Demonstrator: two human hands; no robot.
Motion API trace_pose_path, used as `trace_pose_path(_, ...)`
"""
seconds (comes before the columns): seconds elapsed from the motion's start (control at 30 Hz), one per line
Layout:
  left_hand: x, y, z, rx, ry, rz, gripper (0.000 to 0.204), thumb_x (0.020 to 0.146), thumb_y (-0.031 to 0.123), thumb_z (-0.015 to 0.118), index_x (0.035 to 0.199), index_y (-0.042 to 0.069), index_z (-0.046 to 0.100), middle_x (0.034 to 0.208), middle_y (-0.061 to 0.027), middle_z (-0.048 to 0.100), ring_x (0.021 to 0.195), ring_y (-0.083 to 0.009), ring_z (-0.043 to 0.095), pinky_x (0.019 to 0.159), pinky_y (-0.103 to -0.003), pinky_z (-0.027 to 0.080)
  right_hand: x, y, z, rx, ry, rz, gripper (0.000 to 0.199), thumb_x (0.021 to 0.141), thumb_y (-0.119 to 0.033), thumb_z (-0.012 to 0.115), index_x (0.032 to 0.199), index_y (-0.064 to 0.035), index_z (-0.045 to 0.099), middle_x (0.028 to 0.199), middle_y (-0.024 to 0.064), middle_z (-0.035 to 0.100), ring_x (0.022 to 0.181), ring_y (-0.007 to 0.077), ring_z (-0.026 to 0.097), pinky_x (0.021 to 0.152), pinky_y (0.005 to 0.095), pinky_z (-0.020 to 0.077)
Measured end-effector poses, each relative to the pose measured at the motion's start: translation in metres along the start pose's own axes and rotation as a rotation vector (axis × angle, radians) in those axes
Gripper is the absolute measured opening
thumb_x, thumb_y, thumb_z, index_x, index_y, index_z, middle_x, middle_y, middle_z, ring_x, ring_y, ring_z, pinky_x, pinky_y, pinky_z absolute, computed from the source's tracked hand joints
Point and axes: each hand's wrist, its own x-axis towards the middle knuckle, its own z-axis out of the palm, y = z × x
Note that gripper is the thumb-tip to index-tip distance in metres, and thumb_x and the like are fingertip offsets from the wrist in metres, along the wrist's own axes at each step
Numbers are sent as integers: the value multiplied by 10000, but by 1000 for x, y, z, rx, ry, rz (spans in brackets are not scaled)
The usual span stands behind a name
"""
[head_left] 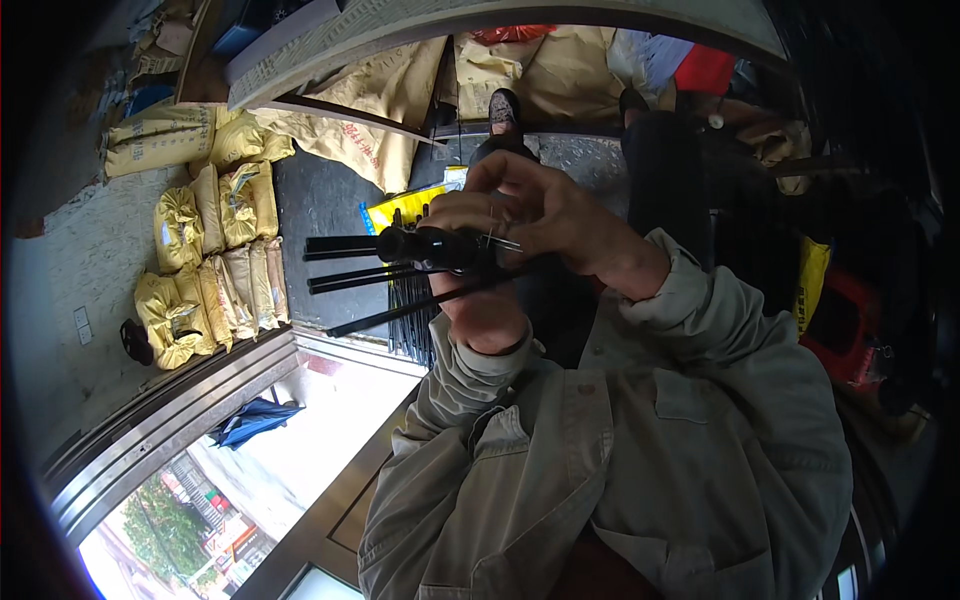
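In front of my chest, my left hand (463, 212) is closed around a black umbrella frame (430, 247). Its round dark hub points left, and several slim black rods stick out that way. My right hand (560, 212) meets the left from the right side, its fingers bent and pinched together. Thin silvery wires (502, 243) jut out beside the right thumb, close to the hub. Just where the fingertips press is partly hidden. Below the frame hangs or lies a bundle of thin black rods (408, 310), beside a yellow packet (405, 212).
Several yellow-brown sacks (240, 205) are stacked along the left wall. Brown paper sacking (365, 120) lies beyond my feet, under a wooden ledge (520, 18). At lower left, a doorway's metal track (170, 410) borders bright ground with a blue umbrella (255, 422). A red container (845, 330) stands at right.
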Motion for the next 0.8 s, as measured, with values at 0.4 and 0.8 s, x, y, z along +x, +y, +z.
trace_pose_path(0.4, 22, 22, 17, 20, 144, -450, 316, 772, -15, 531, 1071, -36, 433, 913, -80, 458, 851, -161, 468, 805, -266, 370, -5, -79, -42, -272, 211, -206, 386, 756, -111, 629, 1095, -39, 460, 1067, 54, 534, 1006, 144, 514, 870, 282, 410)
trace_pose_path(0.8, 36, 16, 2, 74, -421, -425, 146, 757, -31, 540, 887, -18, 475, 715, -49, 458, 643, -135, 433, 586, -250, 372, 48, -188, -138, -2330, 707, -628, 253, 800, -299, 579, 792, -53, 520, 798, 118, 554, 786, 308, 548, 646, 370, 448)
